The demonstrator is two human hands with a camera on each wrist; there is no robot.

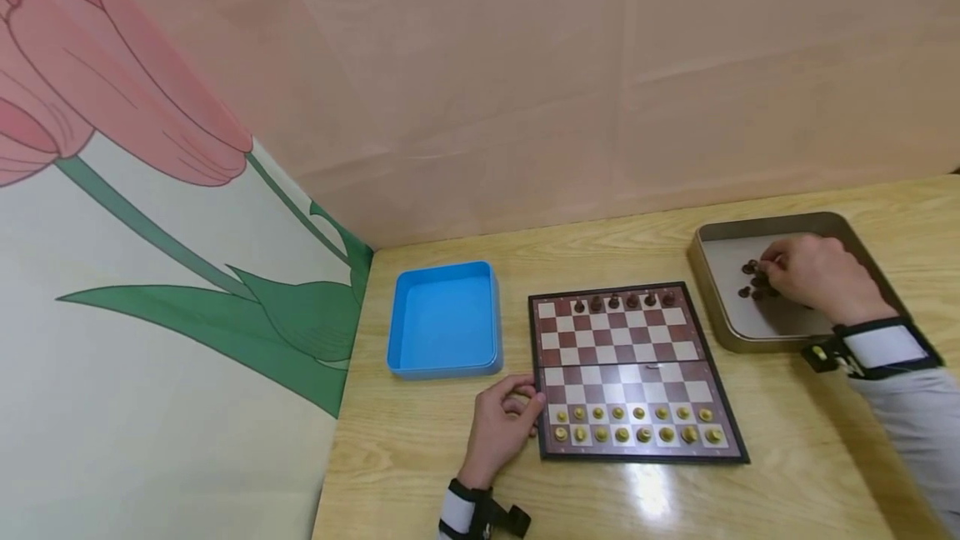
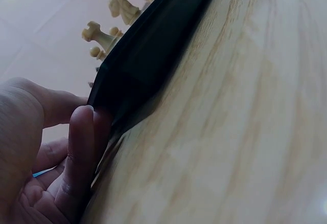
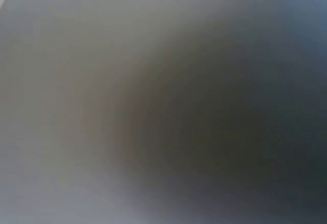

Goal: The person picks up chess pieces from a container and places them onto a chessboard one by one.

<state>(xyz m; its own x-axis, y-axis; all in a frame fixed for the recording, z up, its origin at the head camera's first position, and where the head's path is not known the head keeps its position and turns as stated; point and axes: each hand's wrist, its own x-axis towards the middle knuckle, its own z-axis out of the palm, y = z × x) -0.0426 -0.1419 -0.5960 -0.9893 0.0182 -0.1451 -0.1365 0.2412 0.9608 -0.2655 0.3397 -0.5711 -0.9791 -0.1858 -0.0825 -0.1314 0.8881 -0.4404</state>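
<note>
A folding chessboard (image 1: pixel 615 375) lies on the table with gold chess pieces (image 1: pixel 644 435) in two rows along its near side. Several dark brown chess pieces (image 1: pixel 614 301) stand along the far row. My left hand (image 1: pixel 501 423) holds the board's left edge; in the left wrist view its fingers (image 2: pixel 80 137) pinch the black rim (image 2: pixel 138 55). My right hand (image 1: pixel 821 273) reaches into a metal tin (image 1: pixel 716 307), thumb and fingertips together at a pile of dark pieces (image 1: pixel 757 294). I cannot tell whether a piece is between them. The right wrist view is only blur.
A blue square box (image 1: pixel 444 319) sits left of the board, near the wall with painted tulips (image 1: pixel 135 82). A pinkish cloth (image 1: pixel 487 90) hangs behind the wood-grain table (image 1: pixel 405 465). A small pale piece (image 1: pixel 654 366) lies by the board's fold.
</note>
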